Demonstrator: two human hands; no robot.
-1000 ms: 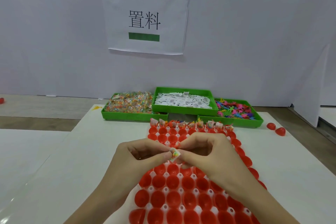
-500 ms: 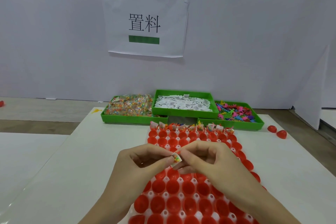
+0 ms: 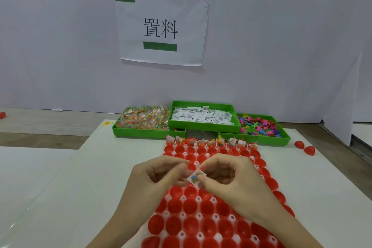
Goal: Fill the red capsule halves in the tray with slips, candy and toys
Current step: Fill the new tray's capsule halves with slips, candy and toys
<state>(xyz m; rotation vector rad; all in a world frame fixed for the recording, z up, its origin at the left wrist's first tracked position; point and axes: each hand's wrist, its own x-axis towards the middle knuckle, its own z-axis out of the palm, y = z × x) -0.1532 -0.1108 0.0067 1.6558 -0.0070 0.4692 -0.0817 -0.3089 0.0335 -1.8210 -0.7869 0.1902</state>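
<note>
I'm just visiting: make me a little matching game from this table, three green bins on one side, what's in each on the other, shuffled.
Bins:
1. left green bin
2. middle green bin
3. right green bin

Contents:
A. white paper slips
B. colourful plastic toys
C. clear-wrapped candy packets

Pairs: 1-C, 2-A, 3-B

Pale wall [image 3: 281, 46] with taped paper sign [image 3: 161, 28]; white table [image 3: 100, 167]; seemingly wooden floor [image 3: 50, 125].
</note>
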